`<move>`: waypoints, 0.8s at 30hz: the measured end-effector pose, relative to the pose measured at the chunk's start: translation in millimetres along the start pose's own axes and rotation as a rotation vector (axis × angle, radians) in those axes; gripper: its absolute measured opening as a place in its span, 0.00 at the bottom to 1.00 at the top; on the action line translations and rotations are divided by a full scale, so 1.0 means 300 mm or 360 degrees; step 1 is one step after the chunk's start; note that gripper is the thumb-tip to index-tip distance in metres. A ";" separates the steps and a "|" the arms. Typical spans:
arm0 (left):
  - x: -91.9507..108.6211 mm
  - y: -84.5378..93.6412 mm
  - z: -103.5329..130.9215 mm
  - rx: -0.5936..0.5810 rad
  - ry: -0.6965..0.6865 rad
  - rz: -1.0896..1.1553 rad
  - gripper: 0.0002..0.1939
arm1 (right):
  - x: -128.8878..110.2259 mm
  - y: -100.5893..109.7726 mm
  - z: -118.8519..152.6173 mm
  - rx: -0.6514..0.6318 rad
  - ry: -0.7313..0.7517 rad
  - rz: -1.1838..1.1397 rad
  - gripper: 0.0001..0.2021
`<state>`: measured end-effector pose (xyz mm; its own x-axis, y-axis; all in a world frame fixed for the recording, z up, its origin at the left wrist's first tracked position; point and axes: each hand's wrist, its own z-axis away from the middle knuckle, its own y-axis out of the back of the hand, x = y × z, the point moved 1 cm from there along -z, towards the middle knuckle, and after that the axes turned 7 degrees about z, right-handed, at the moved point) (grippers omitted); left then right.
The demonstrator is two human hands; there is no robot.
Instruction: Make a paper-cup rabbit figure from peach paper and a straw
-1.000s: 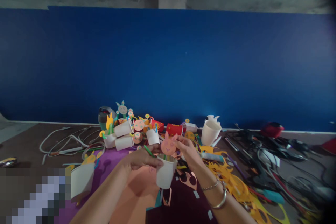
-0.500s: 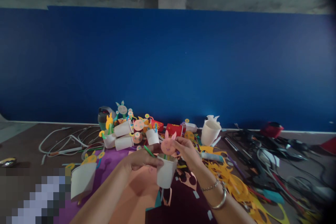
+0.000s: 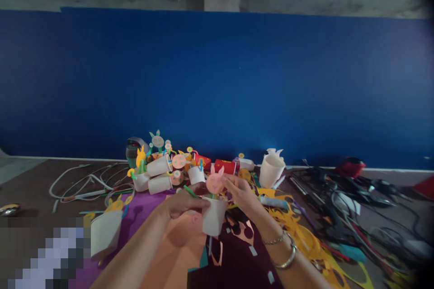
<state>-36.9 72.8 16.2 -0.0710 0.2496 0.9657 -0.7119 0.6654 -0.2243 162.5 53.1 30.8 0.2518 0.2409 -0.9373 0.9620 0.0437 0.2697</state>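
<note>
Two paper sheets, one orange [image 3: 172,262] and one dark [image 3: 237,266], spread over the counter [image 3: 30,178] in front of the wearer, and the white cup [image 3: 213,219] is above where they meet. The cup is probably light and thin-walled, apt to dent under a squeeze; a loose hold by the rim or upper wall should suit it. Its mouth faces up and its long axis runs nearly upright, the base a little to the left. The left hand [image 3: 185,201] has its fingers closed on the cup's left side by the rim. The right hand [image 3: 242,196] pinches the right edge of the pink rabbit face [image 3: 214,183] in narrowed fingers. That face looks flat, flexible and easily creased, so best taken near its stem; its ears point up, its drawn side towards the wearer. Below the cup, a slim pale straw [image 3: 210,246] points down.
</note>
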 end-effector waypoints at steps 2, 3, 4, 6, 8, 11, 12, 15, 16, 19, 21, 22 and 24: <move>0.013 0.018 0.013 -0.0025 0.0000 -0.0025 0.26 | 0.027 0.023 -0.012 0.0112 -0.0012 0.0168 0.20; 0.024 0.029 0.024 -0.0025 0.0010 -0.0054 0.25 | 0.042 0.035 -0.016 0.0160 -0.0021 0.0277 0.19; 0.037 0.043 0.037 -0.0029 0.0061 -0.0088 0.25 | 0.055 0.045 -0.020 0.0182 -0.0029 0.0393 0.17; 0.065 0.072 0.067 0.0004 0.0121 -0.0198 0.20 | 0.071 0.058 -0.020 0.0139 -0.0038 0.0615 0.13; 0.087 0.100 0.093 0.0021 0.0236 -0.0356 0.18 | 0.073 0.053 -0.011 -0.0010 -0.0036 0.0829 0.10; 0.094 0.128 0.109 0.0092 0.0344 -0.0476 0.18 | 0.065 0.014 0.012 -0.0305 0.0013 0.1256 0.10; 0.089 0.132 0.107 0.0102 0.0371 -0.0497 0.19 | 0.063 -0.004 0.020 -0.0378 0.0030 0.1381 0.10; 0.068 0.127 0.091 0.0036 0.0419 -0.0596 0.18 | 0.061 -0.054 0.043 -0.0458 0.0046 0.1558 0.08; 0.061 0.122 0.084 -0.0013 0.0422 -0.0633 0.17 | 0.063 -0.067 0.050 -0.0447 0.0046 0.1580 0.08; 0.049 0.107 0.067 -0.0148 0.0407 -0.0662 0.17 | 0.072 -0.091 0.063 -0.0415 0.0066 0.1648 0.09; 0.046 0.105 0.062 -0.0150 0.0381 -0.0643 0.18 | 0.083 -0.096 0.066 -0.0404 0.0084 0.1648 0.09; 0.045 0.107 0.060 -0.0124 0.0356 -0.0652 0.19 | 0.089 -0.098 0.066 -0.0398 0.0092 0.1643 0.09; 0.044 0.117 0.059 -0.0043 0.0284 -0.0692 0.20 | 0.101 -0.099 0.063 -0.0379 0.0105 0.1601 0.08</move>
<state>-75.1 87.0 23.5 0.3527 0.0590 0.9339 -0.6303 0.7526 0.1905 143.7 40.6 -9.6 0.9143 0.3244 -0.2426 0.2625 -0.0183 0.9648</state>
